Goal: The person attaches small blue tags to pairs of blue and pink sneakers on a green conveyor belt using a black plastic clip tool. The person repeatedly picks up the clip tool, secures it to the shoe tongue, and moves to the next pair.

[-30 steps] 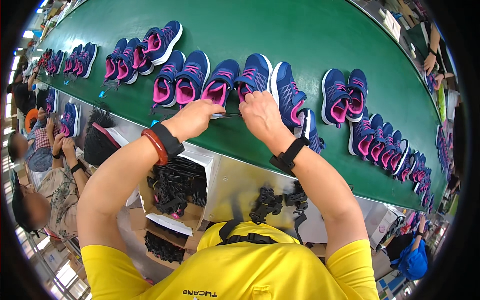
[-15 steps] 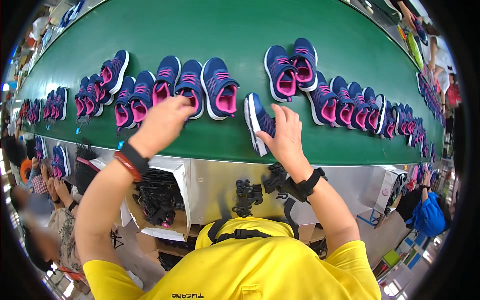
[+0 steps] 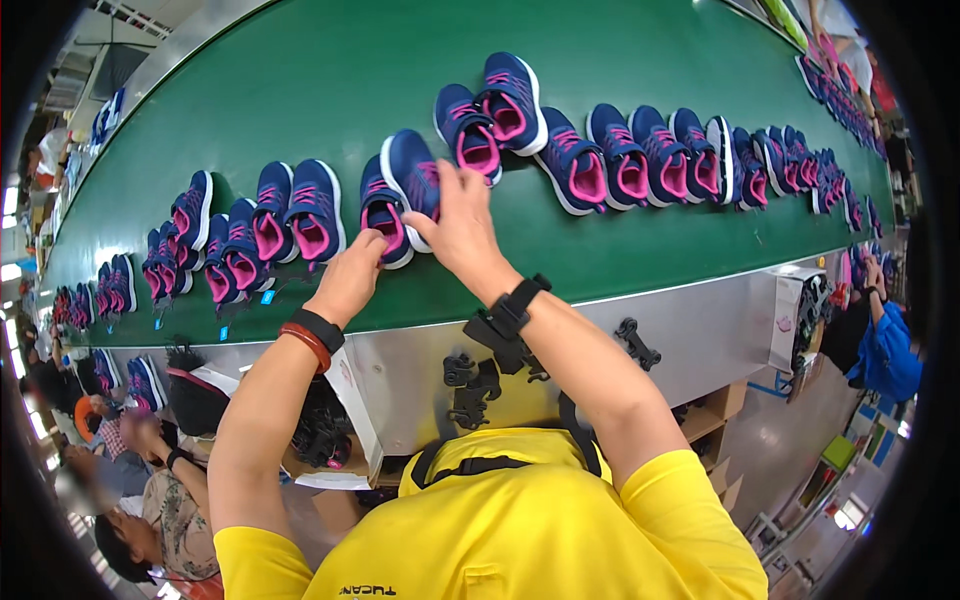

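Note:
Navy sneakers with pink lining lie in pairs along a green conveyor belt (image 3: 320,90). My right hand (image 3: 455,225) grips one navy shoe (image 3: 412,175) at its side, holding it on the belt. My left hand (image 3: 350,280) rests against the neighbouring shoe of the same pair (image 3: 380,215), fingers curled at its heel. A black watch sits on my right wrist. My left wrist wears a black band and a red one.
More shoe pairs (image 3: 610,155) line the belt to both sides. Below the belt runs a metal edge (image 3: 700,330) with black clips. A box of dark laces (image 3: 320,440) stands under it. A person in blue (image 3: 885,345) works at right; seated people (image 3: 150,490) are at lower left.
The view has swung, so the shoes and belt sit further right. My right hand still holds a navy shoe and has set it beside its partner; my left hand dropped to that partner's heel.

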{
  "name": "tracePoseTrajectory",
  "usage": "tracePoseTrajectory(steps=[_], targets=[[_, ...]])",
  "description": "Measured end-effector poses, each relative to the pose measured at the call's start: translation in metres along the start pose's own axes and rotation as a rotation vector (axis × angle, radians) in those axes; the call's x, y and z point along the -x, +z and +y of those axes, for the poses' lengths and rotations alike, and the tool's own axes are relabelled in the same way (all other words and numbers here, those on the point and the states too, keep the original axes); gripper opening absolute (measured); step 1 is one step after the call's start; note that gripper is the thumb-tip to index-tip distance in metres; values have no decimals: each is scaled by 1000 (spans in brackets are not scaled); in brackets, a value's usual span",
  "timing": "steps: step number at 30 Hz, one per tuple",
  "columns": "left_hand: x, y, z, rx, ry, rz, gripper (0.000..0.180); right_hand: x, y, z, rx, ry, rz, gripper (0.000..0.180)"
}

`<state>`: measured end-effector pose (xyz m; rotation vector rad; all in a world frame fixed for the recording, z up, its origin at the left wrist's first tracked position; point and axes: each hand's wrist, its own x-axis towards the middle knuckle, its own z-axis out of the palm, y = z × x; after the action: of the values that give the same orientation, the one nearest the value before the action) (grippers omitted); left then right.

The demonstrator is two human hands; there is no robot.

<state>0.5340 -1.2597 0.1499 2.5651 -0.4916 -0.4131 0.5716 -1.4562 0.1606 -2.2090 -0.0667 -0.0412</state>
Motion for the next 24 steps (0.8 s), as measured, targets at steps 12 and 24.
tracePoseTrajectory(steps=[12, 24], targets=[[-34, 38, 17, -3, -142, 215, 22, 105, -257, 136, 205, 304, -271, 12], [-4, 24, 4, 117, -102, 232, 25, 179, -274, 166, 402, 369, -477, 29]])
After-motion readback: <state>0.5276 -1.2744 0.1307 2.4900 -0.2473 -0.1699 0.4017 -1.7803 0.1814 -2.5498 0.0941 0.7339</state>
